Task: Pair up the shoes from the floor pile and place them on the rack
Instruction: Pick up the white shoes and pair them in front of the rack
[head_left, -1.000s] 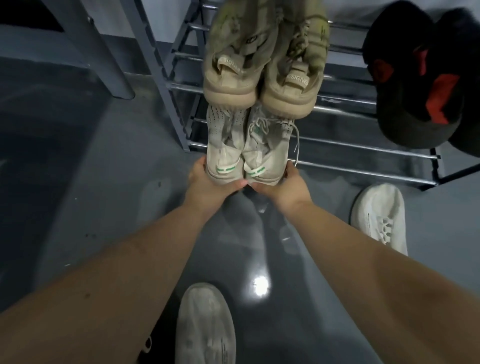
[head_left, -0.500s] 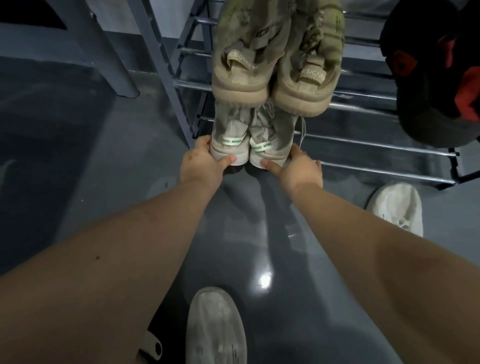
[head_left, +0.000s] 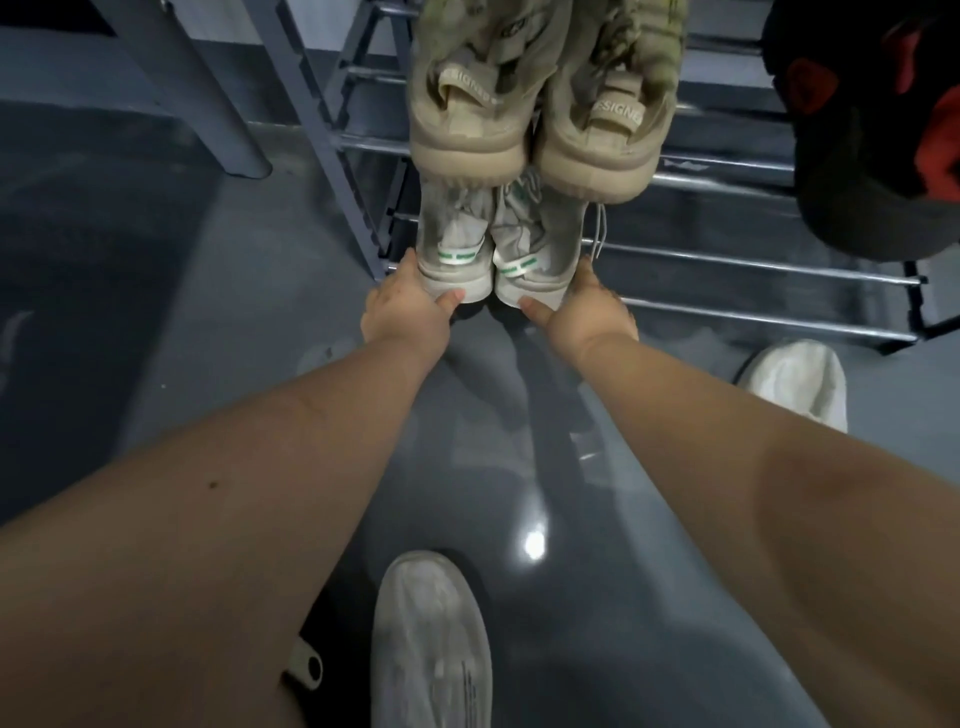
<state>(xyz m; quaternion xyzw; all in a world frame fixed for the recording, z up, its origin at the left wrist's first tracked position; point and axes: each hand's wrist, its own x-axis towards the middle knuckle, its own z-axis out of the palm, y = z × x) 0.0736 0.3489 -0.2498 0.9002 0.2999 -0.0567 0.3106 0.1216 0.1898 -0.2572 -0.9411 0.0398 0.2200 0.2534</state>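
A pair of white sneakers with green heel stripes, left shoe (head_left: 453, 244) and right shoe (head_left: 540, 249), sits side by side on the bottom bars of the grey metal rack (head_left: 727, 262). My left hand (head_left: 405, 306) grips the heel of the left shoe. The heel of the right one is gripped by my right hand (head_left: 587, 306). Above them, on a higher shelf, rests a pair of beige shoes (head_left: 535, 104) with heel tabs. One white shoe (head_left: 795, 382) lies on the floor at the right, and another pale shoe (head_left: 431, 644) lies near the bottom.
A black and red pair of shoes (head_left: 872, 130) sits on the rack at the upper right. A grey post (head_left: 182, 83) stands at the upper left beside the rack's side frame (head_left: 322, 135). The floor is glossy grey.
Both hands have pushed the white sneakers forward, deeper onto the bottom shelf under the beige pair. The view has shifted slightly closer.
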